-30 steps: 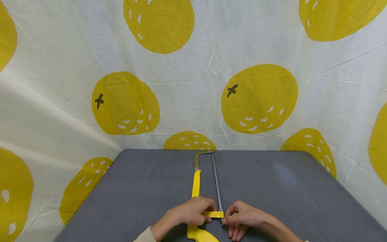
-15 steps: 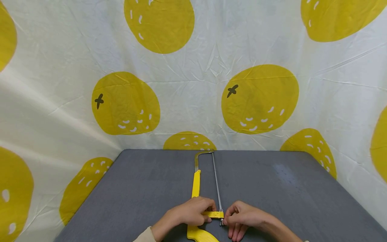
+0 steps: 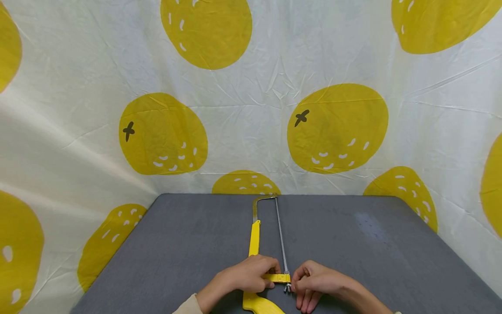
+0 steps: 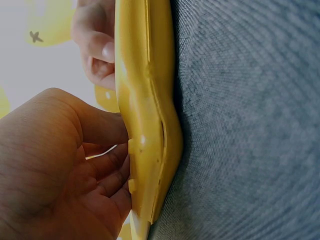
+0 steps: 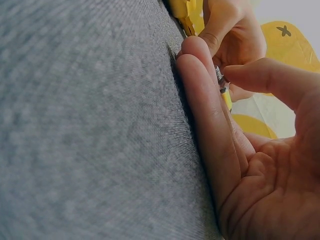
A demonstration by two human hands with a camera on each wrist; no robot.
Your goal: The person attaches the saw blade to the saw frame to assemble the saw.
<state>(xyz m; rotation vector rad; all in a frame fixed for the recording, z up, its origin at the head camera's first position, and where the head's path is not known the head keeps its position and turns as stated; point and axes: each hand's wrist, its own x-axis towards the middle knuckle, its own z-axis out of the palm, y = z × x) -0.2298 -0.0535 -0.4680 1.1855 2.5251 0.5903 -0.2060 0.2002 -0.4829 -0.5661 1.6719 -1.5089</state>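
Observation:
A hacksaw [image 3: 254, 237] with a yellow frame and handle lies on the grey table, its thin blade [image 3: 281, 235] on the right side. My left hand [image 3: 256, 274] grips the frame near the handle, thumb and fingers around the short yellow arm [image 3: 279, 278] that holds the blade's near end. In the left wrist view the yellow handle [image 4: 145, 110] hides the fingertips of that hand. My right hand [image 3: 313, 281] pinches at the small metal wing nut [image 3: 287, 288] just below that arm. The right wrist view shows the thumb against the threaded screw [image 5: 218, 75], other fingers resting along the table.
The grey cloth-covered table [image 3: 364, 253] extends to both sides of the saw. A white curtain [image 3: 243, 131] printed with yellow fruit hangs behind the table and along its sides. The saw's far end reaches the table's back edge.
The wing nut has turned a little under the right fingertips and its wings show more now. The saw and the left hand have stayed in place.

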